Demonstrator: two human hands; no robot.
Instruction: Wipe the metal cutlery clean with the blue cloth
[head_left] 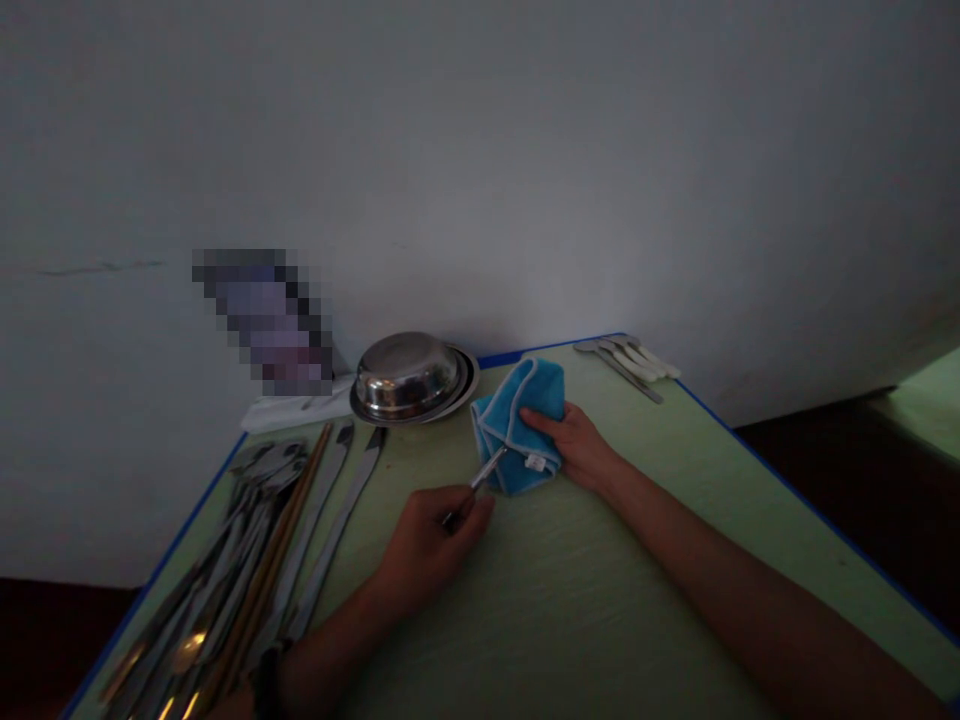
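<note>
My left hand (pixel 431 545) is closed around a slim metal utensil (pixel 489 468), its shiny handle pointing up and to the right. The far end of the utensil disappears into a folded blue cloth (pixel 541 402) with pale edging and a small white tag, so its kind cannot be made out. Thumb on top, my right hand (pixel 586 448) grips the cloth from the right side. Both hands are above the middle of the pale green table (pixel 570 600).
Left of my arm lies a heap of metal cutlery (pixel 255 500), with wooden chopsticks (pixel 289 540) and two table knives (pixel 349 520) alongside. Upturned steel bowls (pixel 409 375) sit near the wall (pixel 480 150). Several white-handled spoons (pixel 637 360) rest at the back right corner.
</note>
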